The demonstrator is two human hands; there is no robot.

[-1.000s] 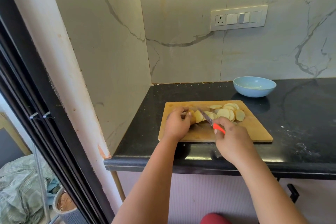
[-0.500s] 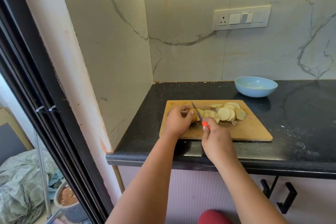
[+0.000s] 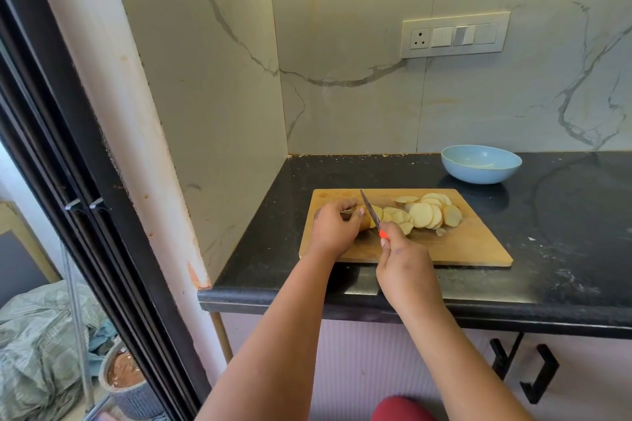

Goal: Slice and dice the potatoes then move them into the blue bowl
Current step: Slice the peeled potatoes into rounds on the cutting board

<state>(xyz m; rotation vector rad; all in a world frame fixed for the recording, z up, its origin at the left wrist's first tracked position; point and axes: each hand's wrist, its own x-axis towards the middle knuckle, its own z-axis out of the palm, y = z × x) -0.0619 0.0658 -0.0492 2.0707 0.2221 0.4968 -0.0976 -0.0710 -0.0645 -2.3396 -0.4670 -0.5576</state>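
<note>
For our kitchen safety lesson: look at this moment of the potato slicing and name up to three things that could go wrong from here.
1. The left hand holds only a short potato stub, with the knife blade right beside its fingertips; a slip could cut them.
2. The potato slices lie heaped on the cutting board; dicing them stacked, they may slide.
3. The blue bowl stands apart behind the board, so pieces might drop on the counter in transfer.
</note>
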